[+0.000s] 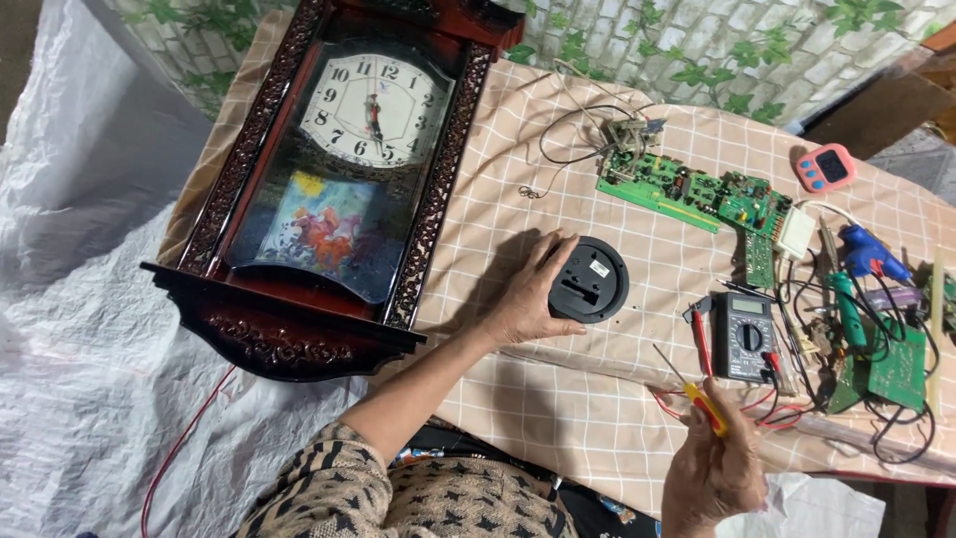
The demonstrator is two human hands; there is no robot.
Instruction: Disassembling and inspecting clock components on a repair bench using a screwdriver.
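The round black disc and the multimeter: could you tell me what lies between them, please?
Head view: only bare checked cloth between disc and multimeter, apart from a red probe beside the meter.

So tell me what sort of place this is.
Probably a home repair bench for clocks and electronics. A checked cloth covers the table, with a wooden wall clock, green circuit boards and a multimeter on it. The left hand rests on a round black clock unit; the right hand holds a screwdriver.

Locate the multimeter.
In the head view, the multimeter lies on the checked tablecloth, right of the round black disc, just above the right hand.
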